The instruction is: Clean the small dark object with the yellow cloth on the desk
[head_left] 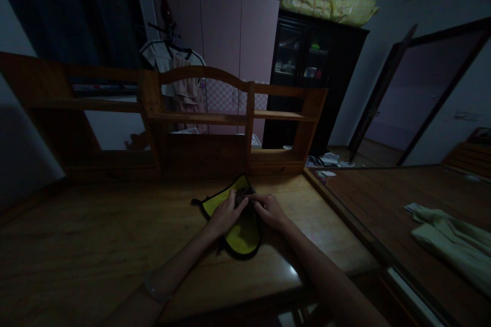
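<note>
A yellow-green cloth pouch with black edging lies spread on the wooden desk, with a dark tab at its left corner. Over its middle, my left hand is closed around a small dark object with a slight shine; its kind is too dim to make out. From the right, my right hand meets the same object, index finger and thumb bent against it. The two hands nearly touch, and the fingers cover part of the object.
Along the desk's back stands a wooden shelf unit. A raised wooden rim borders the right side, beyond which a pale green cloth lies on a brown surface. Farther back are pink wardrobes, a dark cabinet and an open door.
</note>
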`<state>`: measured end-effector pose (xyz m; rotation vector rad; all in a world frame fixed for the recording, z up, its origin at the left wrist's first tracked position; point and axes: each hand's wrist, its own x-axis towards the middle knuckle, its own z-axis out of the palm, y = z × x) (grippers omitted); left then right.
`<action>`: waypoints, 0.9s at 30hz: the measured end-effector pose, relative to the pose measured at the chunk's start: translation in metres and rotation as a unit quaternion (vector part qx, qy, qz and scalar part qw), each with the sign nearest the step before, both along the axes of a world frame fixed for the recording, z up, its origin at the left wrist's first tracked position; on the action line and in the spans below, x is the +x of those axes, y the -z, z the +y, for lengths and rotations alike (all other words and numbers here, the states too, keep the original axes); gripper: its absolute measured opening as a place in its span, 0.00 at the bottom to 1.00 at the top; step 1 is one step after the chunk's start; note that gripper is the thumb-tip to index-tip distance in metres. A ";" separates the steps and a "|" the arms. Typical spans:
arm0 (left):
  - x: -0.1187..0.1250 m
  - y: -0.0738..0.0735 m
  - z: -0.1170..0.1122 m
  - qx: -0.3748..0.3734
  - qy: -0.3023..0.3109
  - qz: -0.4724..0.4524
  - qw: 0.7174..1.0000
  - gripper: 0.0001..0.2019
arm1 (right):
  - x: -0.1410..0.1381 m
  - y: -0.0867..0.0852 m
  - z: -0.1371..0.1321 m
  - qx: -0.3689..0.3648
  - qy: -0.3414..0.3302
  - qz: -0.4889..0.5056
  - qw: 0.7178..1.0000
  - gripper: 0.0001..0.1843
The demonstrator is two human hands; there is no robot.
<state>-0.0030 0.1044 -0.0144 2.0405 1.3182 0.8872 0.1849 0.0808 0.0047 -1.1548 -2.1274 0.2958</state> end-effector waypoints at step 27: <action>0.000 -0.012 -0.010 -0.014 -0.007 -0.009 1.000 0.21 | -0.006 0.004 0.004 -0.007 0.067 -0.103 0.992 0.26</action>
